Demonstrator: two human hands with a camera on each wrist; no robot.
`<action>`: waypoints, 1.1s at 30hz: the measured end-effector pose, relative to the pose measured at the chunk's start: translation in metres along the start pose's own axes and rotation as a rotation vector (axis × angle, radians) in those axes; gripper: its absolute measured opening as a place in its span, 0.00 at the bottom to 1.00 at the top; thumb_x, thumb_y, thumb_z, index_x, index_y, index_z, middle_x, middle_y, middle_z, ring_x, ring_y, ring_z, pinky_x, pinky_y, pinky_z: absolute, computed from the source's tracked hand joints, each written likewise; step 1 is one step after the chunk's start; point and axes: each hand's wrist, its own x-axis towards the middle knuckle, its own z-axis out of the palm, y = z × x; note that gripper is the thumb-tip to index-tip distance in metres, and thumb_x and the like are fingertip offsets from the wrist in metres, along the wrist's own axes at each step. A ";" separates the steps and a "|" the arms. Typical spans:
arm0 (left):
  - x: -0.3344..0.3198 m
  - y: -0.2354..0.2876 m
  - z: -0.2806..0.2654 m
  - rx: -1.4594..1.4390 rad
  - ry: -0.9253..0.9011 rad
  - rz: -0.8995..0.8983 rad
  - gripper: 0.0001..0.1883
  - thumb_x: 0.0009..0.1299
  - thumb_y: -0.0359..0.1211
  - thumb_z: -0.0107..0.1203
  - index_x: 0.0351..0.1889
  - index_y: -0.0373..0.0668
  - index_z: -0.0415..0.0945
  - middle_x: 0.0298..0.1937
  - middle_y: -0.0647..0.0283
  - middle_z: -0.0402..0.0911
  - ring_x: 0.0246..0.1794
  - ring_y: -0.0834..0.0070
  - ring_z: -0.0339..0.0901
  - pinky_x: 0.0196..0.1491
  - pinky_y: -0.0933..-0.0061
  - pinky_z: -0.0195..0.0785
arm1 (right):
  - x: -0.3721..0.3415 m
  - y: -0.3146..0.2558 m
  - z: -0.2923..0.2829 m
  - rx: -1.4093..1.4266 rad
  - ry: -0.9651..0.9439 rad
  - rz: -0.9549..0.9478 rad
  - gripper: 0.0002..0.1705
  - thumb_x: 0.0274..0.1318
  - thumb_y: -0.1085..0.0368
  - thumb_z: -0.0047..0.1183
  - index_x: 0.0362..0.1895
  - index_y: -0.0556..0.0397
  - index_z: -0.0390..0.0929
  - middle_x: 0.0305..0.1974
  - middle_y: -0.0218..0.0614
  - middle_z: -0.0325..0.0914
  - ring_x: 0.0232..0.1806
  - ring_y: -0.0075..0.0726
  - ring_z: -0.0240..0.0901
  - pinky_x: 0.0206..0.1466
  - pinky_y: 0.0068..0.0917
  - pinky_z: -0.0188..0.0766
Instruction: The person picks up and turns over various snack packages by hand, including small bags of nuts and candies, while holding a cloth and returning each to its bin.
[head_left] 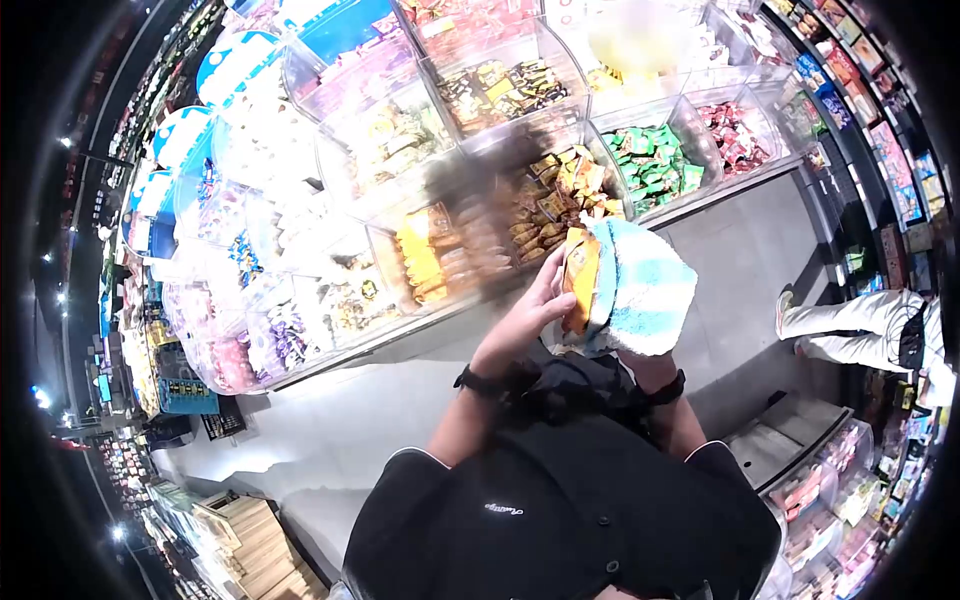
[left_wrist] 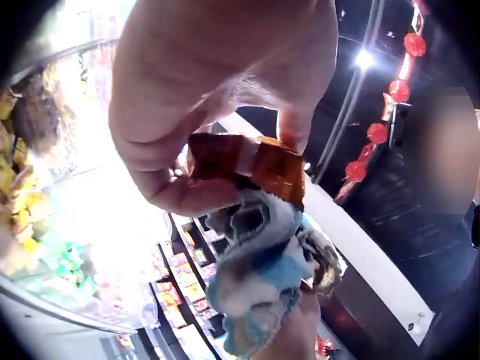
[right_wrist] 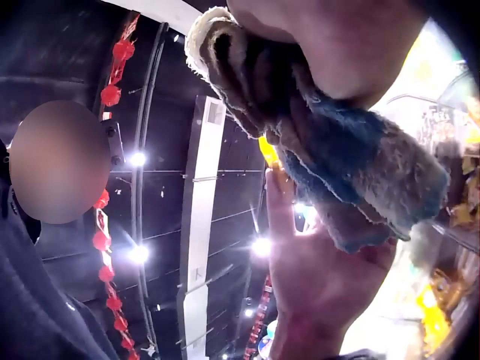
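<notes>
- We saw the left hand (head_left: 532, 308) pinching a wrapped snack packet (head_left: 582, 285) between its thumb and fingers, in front of the person's body and near the edge of a candy counter (head_left: 735, 187).
- The packet looked glossy and yellow-orange from the head; in the left wrist view we saw it darker, an orange-brown, creased, with a paler band across its middle.
- The right hand (right_wrist: 334, 45) gripped a bunched terry cloth (head_left: 648, 290), blue and white with fuzzy edges. The cloth hid most of that hand's fingers and touched the packet.
- From the head, the cloth spread broad and pale over nearly all of the right hand. Both wrist views gave us its folds, and the right one left only a yellow sliver of the packet in sight.
- Only the head view showed us dark wristbands (head_left: 478, 384) and, beyond them, a second person in pale trousers (head_left: 850, 325). It also set apart the green packets (head_left: 650, 165) and red packets (head_left: 738, 138) in neighbouring clear-walled bins.
- Only the wrist views showed us a red garland (left_wrist: 377, 133) overhead.
- White script (head_left: 503, 509) ran across the dark shirt (head_left: 610, 470), but we could not read it; print on the packet was too blurred.
</notes>
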 end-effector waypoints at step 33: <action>-0.004 0.004 0.040 -0.194 0.276 0.202 0.25 0.68 0.30 0.47 0.62 0.36 0.58 0.52 0.62 0.72 0.44 0.80 0.72 0.41 0.82 0.65 | 0.014 -0.017 -0.018 0.208 0.057 -0.038 0.26 0.59 0.64 0.51 0.60 0.54 0.62 0.57 0.38 0.68 0.57 0.37 0.67 0.58 0.33 0.66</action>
